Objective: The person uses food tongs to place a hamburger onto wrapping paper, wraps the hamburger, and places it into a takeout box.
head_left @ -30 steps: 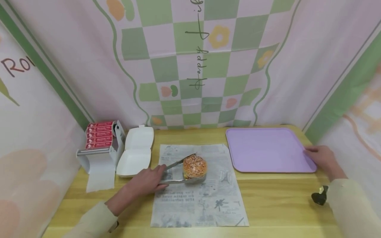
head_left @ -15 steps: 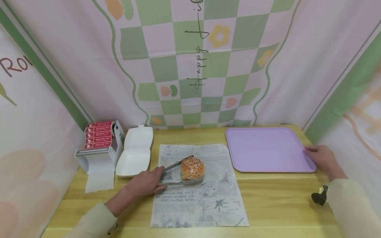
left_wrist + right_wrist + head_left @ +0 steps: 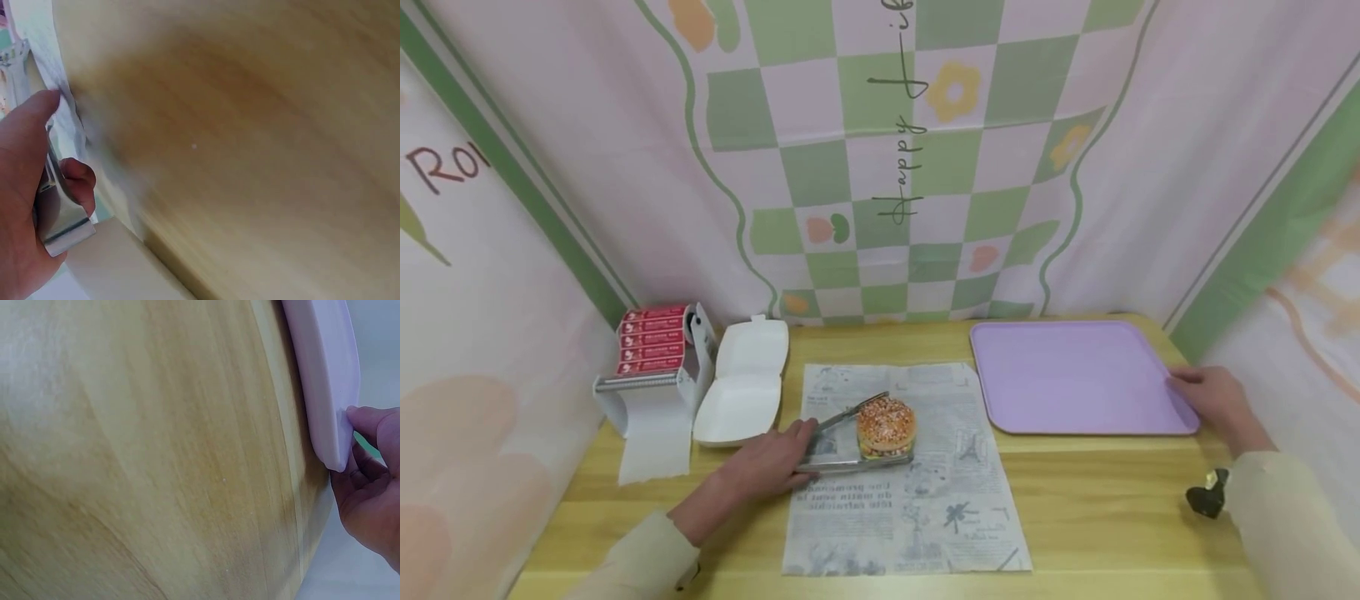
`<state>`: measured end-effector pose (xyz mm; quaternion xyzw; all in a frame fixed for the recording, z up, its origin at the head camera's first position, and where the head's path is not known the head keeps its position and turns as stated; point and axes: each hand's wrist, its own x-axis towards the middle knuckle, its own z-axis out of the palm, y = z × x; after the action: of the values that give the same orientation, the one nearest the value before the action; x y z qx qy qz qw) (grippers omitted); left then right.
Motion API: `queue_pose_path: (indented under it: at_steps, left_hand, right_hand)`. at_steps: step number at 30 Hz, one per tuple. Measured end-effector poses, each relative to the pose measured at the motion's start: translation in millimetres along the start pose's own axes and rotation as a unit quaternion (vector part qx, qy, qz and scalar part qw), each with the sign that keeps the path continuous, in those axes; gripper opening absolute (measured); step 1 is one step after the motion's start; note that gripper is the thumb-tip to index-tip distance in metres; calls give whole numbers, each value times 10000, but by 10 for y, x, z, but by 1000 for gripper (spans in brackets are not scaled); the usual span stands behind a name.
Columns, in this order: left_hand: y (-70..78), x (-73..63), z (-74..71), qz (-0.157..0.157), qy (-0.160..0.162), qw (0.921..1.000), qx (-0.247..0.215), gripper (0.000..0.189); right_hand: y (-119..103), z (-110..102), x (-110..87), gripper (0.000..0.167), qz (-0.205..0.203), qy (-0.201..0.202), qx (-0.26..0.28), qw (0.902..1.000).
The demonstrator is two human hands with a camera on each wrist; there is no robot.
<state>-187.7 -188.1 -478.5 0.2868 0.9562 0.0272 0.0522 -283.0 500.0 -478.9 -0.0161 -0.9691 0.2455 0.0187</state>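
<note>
A seeded burger (image 3: 886,425) sits on a sheet of newsprint-patterned paper (image 3: 955,525) in mid-table. My left hand (image 3: 767,462) grips metal tongs (image 3: 842,465) by the handle end, and their two arms reach along either side of the burger. In the left wrist view the tongs' bent end (image 3: 62,219) shows between my thumb and fingers. Over at the right, my right hand (image 3: 1213,400) pinches the side edge of a purple tray (image 3: 1075,379). The right wrist view shows my thumb on top of the tray's rim (image 3: 325,425) with the other fingers beneath it.
An opened white takeaway box (image 3: 745,392) lies left of the paper. Beside it stands a dispenser (image 3: 655,375) with a roll of red labels. The wooden table (image 3: 1097,517) ends at patterned curtains (image 3: 872,183) on the back and both sides.
The burger has shifted slightly left between the tongs and now shows its front filling, with the bun top tipped back. My right hand stays at the tray's edge.
</note>
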Motion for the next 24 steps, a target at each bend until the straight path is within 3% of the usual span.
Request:
queue_pose_path:
  at_steps: [12,24]
  left_hand:
    - [8,-41,-46,-108,-17,9999,-116,70]
    - [12,-106,-70,-14,311,9995,86,71]
  right_hand:
    - [-36,-23,-36,46,82,-16,101,9999]
    - [11,-26,-40,48,63,-100,88,9999]
